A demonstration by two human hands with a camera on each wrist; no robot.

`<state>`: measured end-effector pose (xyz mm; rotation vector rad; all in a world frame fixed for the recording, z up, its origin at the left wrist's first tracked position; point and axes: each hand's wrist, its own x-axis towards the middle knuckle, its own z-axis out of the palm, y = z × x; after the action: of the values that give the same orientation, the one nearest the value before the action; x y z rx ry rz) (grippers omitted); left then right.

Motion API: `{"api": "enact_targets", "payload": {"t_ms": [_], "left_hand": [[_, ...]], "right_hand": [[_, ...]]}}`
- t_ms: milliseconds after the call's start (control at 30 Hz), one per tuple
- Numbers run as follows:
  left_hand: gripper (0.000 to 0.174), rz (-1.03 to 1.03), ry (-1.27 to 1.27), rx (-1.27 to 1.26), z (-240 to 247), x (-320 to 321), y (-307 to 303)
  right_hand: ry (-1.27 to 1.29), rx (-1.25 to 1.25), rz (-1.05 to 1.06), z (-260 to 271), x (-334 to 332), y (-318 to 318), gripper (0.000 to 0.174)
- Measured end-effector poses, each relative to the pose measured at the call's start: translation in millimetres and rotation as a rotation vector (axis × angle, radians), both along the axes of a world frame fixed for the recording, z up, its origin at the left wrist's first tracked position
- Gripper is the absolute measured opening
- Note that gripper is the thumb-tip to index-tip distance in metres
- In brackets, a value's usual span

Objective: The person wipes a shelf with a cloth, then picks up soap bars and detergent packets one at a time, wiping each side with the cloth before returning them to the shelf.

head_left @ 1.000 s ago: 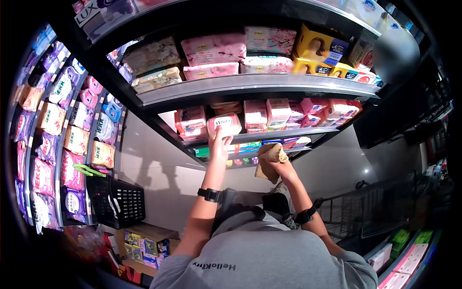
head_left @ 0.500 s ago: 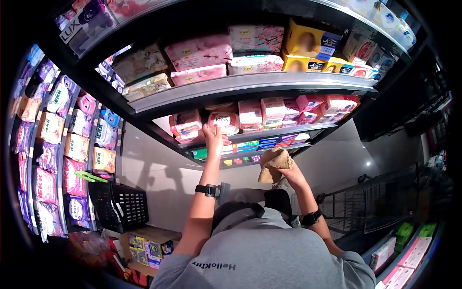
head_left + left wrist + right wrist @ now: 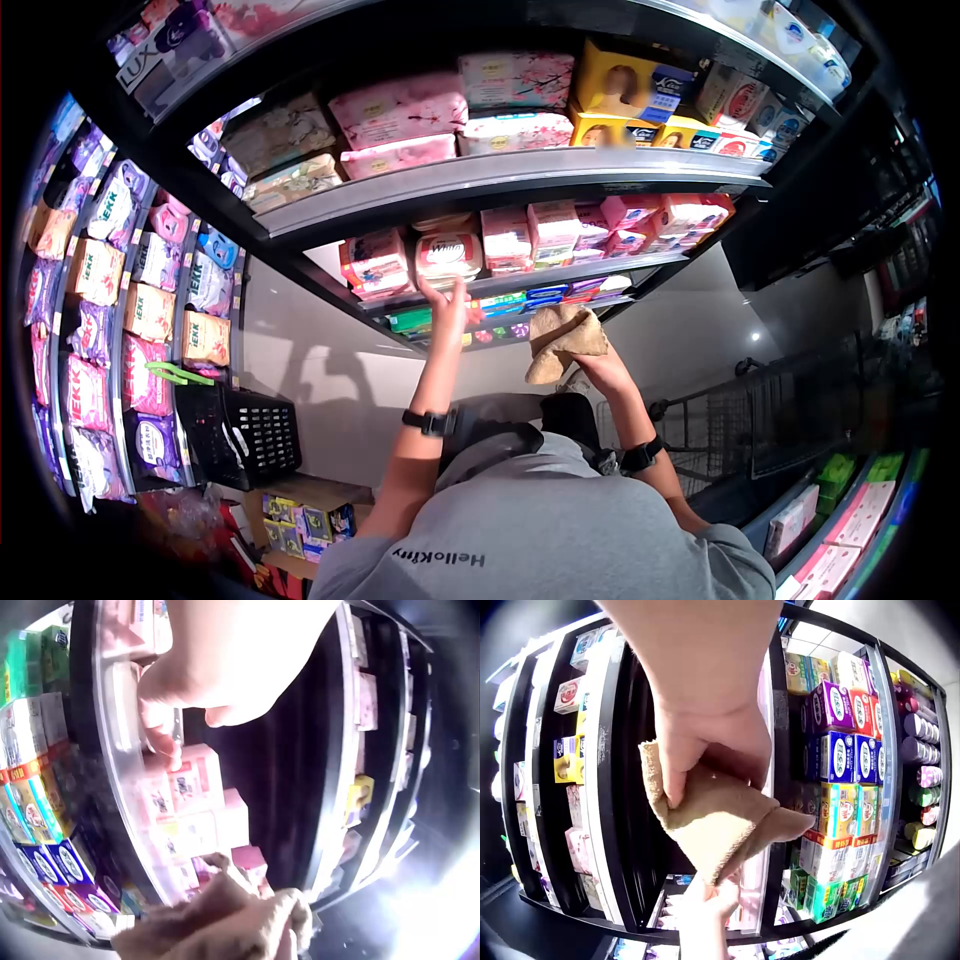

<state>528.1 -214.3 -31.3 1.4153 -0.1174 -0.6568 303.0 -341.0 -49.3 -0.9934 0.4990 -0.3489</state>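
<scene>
My left hand reaches to the lower shelf, its fingertips right at the front of a white soap pack with a red-edged label. In the left wrist view the fingers overlap that pack, hiding much of it. A folded tan cloth is gripped in my right hand, out in front of the shelf. The right wrist view has the thumb pressed on top of the cloth, one corner sticking out to the side.
Pink soap boxes line the shelf right of the pack. Above runs a shelf edge with tissue-like packs behind it. A black basket stands at left near bagged goods; a wire cart is at right.
The white soap pack, held up in front of the shelf a second ago, now sits back on it among the boxes. My left hand has drawn lower; the right hand keeps the cloth.
</scene>
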Motion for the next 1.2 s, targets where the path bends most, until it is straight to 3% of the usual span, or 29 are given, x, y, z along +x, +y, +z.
{"api": "enact_targets", "payload": {"t_ms": [67,167,233,267,300,367,433,500,567,633,667,700,767,833,933,1000,1033,1067,1100,1167,1200], "left_hand": [[0.078,-0.16,-0.185,0.088,19.1,-20.9,0.5],[0.067,-0.341,-0.915,0.068,56.5,-30.9,-19.8],[0.066,-0.395,-1.151,0.08,90.4,-30.6,-42.9],[0.068,-0.445,-1.126,0.079,100.1,-30.3,-54.5],[0.064,-0.431,-1.277,0.252,98.8,-24.9,-68.6],[0.062,-0.606,-1.269,0.58,99.2,-17.3,-91.6],[0.054,-0.789,-1.292,0.613,84.3,3.4,-116.2],[0.045,-0.794,-1.214,0.487,73.1,11.1,-125.2],[0.038,-0.73,-1.239,0.616,75.7,6.4,-129.8],[0.031,-0.528,-1.293,0.393,76.0,-0.4,-121.0],[0.038,-0.561,-1.29,0.303,76.4,-0.2,-119.3],[0.053,-0.595,-1.312,0.398,89.9,-7.1,-114.0],[0.063,-0.433,-1.265,0.063,114.9,-33.0,-88.6],[0.063,-0.478,-1.143,-0.043,128.5,-47.5,-63.8],[0.073,-0.471,-0.867,-0.325,139.9,-66.1,-32.1],[0.085,-0.486,-0.718,-0.565,143.9,-70.7,-18.3],[0.086,-0.512,-0.616,-0.603,156.1,-78.5,-10.6],[0.085,-0.526,-0.63,-0.603,155.9,-80.8,-4.9],[0.084,-0.541,-0.645,-0.604,155.2,-83.3,0.6],[0.084,-0.351,-1.014,-0.341,142.3,-92.0,10.5],[0.083,-0.35,-0.955,-0.342,132.8,-93.5,20.4]], "right_hand": [[-0.081,0.174,-0.075,0.7,-6.0,-0.9,0.061],[-0.308,0.189,-0.045,3.9,-4.8,-3.3,0.071],[-0.327,0.18,-0.041,13.1,-6.3,-0.4,0.072],[-0.346,0.173,-0.026,17.2,-6.1,-0.5,0.072],[-0.353,0.13,-0.014,19.5,-7.9,0.6,0.072],[-0.399,0.135,-0.02,25.9,-13.4,1.1,0.071],[-0.384,0.1,-0.073,26.3,-23.1,-1.8,0.071],[-0.341,0.139,-0.117,16.7,-33.6,-5.8,0.072],[-0.36,0.113,-0.157,13.1,-41.3,-8.9,0.071],[-0.366,0.104,-0.163,18.6,-48.7,-10.4,0.07],[-0.353,0.125,-0.182,21.2,-52.5,-10.0,0.069],[-0.294,0.173,-0.215,19.3,-54.0,-11.8,0.068],[-0.323,0.153,-0.209,20.3,-53.0,-14.3,0.068],[-0.384,0.115,-0.19,31.7,-46.4,-14.3,0.073],[-0.42,0.059,-0.125,64.9,-32.8,-12.8,0.076],[-0.412,0.015,-0.071,116.0,-18.0,-2.8,0.08],[-0.37,-0.024,-0.05,140.8,-9.6,3.0,0.082],[-0.082,-0.345,-0.018,154.3,-0.6,3.7,0.087],[-0.544,-0.916,0.145,212.9,22.0,13.5,0.091],[-0.322,-0.679,0.022,180.1,18.8,34.8,0.094],[-0.298,-0.712,0.056,173.4,22.6,39.9,0.095]]}}
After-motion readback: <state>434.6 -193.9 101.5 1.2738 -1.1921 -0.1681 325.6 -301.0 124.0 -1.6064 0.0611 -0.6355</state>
